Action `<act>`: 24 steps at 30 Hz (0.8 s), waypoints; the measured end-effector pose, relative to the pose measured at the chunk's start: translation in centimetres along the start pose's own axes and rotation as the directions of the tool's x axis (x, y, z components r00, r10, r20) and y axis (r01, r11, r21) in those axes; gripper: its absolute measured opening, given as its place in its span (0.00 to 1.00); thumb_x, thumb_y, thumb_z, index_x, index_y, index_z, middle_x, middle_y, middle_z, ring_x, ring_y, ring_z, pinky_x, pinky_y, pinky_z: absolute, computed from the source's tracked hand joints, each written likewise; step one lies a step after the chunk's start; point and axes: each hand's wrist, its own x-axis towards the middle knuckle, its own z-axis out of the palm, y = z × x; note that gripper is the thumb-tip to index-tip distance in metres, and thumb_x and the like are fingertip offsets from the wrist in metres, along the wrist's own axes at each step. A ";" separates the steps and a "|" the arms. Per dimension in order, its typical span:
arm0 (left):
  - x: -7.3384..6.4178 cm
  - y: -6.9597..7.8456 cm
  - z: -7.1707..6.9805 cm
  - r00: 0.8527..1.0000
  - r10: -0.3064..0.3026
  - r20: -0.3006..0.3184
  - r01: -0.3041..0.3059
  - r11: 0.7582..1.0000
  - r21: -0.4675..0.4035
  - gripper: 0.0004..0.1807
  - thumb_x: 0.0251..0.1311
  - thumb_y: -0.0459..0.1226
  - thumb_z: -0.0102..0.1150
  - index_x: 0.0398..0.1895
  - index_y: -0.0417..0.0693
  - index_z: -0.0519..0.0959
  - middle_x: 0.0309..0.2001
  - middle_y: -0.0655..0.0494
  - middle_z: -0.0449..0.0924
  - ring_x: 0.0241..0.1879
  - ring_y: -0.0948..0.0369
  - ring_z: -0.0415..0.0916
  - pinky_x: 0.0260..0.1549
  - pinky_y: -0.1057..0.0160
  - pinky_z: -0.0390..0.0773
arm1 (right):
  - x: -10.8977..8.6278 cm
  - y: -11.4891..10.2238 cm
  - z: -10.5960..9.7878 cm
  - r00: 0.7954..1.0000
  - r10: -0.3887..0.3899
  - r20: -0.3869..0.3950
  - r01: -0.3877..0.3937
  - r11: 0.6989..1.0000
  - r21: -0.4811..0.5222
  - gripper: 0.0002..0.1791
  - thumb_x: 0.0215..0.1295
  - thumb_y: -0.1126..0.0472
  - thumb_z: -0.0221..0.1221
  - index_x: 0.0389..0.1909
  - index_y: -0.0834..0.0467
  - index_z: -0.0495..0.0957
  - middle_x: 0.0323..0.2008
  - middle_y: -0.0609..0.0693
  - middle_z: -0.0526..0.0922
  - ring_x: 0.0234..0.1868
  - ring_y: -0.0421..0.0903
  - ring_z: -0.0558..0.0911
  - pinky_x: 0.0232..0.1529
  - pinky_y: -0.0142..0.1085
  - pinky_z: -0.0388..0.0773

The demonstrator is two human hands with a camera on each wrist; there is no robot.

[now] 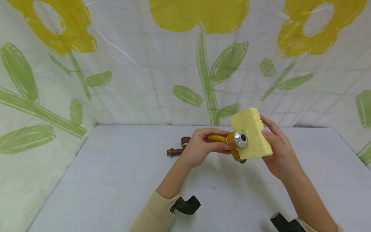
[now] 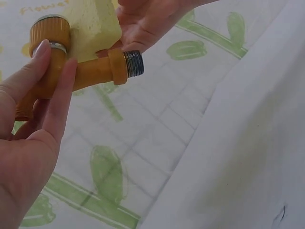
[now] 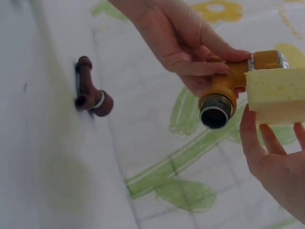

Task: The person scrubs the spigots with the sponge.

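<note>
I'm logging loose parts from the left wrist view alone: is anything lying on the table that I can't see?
Observer: Yes, a brown valve lies on the table, toward its far edge.
Operator: What is on the end face of the orange valve's knob?
Observer: The head view shows a silvery face with a dark blue centre.
Operator: And the threaded end, solid or hollow?
Observer: Hollow; the right wrist view looks into its opening.
</note>
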 end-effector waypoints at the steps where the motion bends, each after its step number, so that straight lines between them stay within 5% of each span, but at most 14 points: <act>1: 0.0 0.0 0.0 1.000 0.010 -0.003 -0.010 1.000 -0.015 0.20 0.66 0.15 0.57 0.61 0.17 0.74 0.56 0.33 0.83 0.40 0.62 0.88 0.48 0.52 0.89 | 0.0 -0.1 -0.1 1.000 0.013 -0.003 -0.013 1.000 -0.009 0.25 0.86 0.62 0.38 0.74 0.44 0.70 0.52 0.46 0.84 0.42 0.40 0.86 0.44 0.33 0.85; 13: 0.3 -0.2 0.4 0.998 0.047 0.037 -0.043 0.995 -0.090 0.19 0.66 0.13 0.54 0.60 0.13 0.69 0.52 0.44 0.85 0.39 0.61 0.89 0.45 0.50 0.90 | 0.1 -0.4 -0.4 0.999 0.018 0.044 -0.018 1.000 -0.006 0.25 0.87 0.59 0.34 0.76 0.47 0.67 0.52 0.45 0.84 0.40 0.40 0.86 0.43 0.35 0.86; 19: 0.2 -0.1 0.3 0.999 0.051 0.020 -0.049 0.996 -0.068 0.19 0.67 0.13 0.54 0.60 0.14 0.70 0.53 0.41 0.84 0.38 0.61 0.88 0.45 0.51 0.90 | -0.1 -0.6 -0.7 0.995 0.054 0.085 -0.047 0.995 -0.082 0.27 0.85 0.58 0.32 0.76 0.46 0.67 0.49 0.46 0.83 0.37 0.41 0.85 0.37 0.36 0.85; 24: 0.1 0.0 0.2 0.999 0.028 0.040 -0.026 0.998 -0.058 0.19 0.67 0.14 0.54 0.60 0.14 0.70 0.54 0.34 0.82 0.38 0.61 0.89 0.46 0.50 0.90 | 0.0 -0.3 -0.6 0.994 0.060 0.090 -0.057 0.998 -0.034 0.26 0.86 0.56 0.33 0.77 0.45 0.66 0.54 0.46 0.82 0.41 0.41 0.85 0.41 0.36 0.85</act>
